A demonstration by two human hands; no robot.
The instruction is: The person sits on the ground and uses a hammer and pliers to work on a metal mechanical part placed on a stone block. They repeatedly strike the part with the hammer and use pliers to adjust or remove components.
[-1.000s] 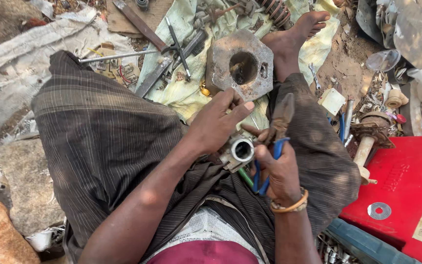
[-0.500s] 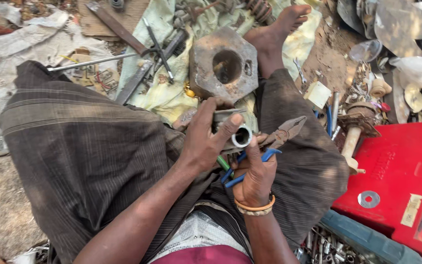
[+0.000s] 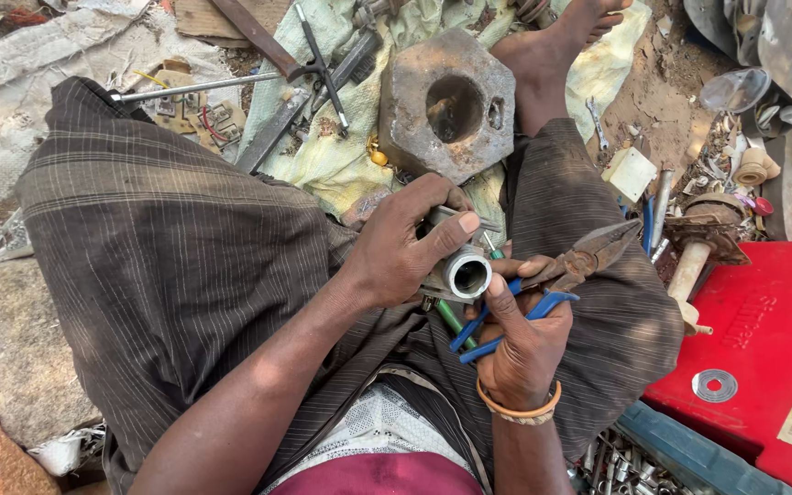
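I sit on the ground with a small grey metal part [image 3: 463,271] over my lap; it has a round open bore facing me. My left hand [image 3: 407,246] is wrapped around this part from the left, thumb across its top. My right hand [image 3: 522,341] holds rusty pliers with blue handles [image 3: 568,271], jaws pointing right, while its thumb touches the part's rim. A thin green-handled tool [image 3: 452,321] pokes out beneath the part.
A heavy hexagonal metal block with a hole [image 3: 448,103] lies ahead between my legs on a pale cloth [image 3: 341,156]. Rods and a wrench [image 3: 318,55] lie beyond. A red box with a washer on it [image 3: 763,339] and a wooden-handled hammer [image 3: 698,243] sit at the right.
Both hands with the part and pliers have drawn closer over my lap. The left hand's grip has shifted over the part, and the right thumb now rests on the bore's rim.
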